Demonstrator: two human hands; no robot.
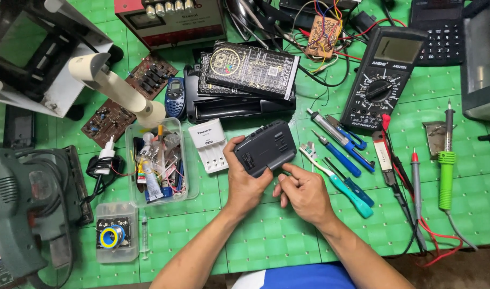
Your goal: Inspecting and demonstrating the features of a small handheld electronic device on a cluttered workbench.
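Hands are examining a dark battery pack [266,147] near the table's [272,235] middle: the left hand [246,179] is gripping its lower-left corner, while the right hand [304,194], loosely curled, is touching its front edge. Opening it likely calls for the nearby screwdrivers [344,184].

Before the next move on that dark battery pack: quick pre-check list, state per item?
1. Left hand grips the dark grey battery pack from its left end: ok.
2. Right hand touching the pack's lower edge with the index finger: ok.
3. Pack held over the green mat, apart from the white charger: ok.
4. Tool within reach: blue-handled screwdrivers lie just right of the pack: ok.
5. Multimeter display on or off: cannot tell.
6. Pack's screws or latch state: cannot tell, hidden from this view.
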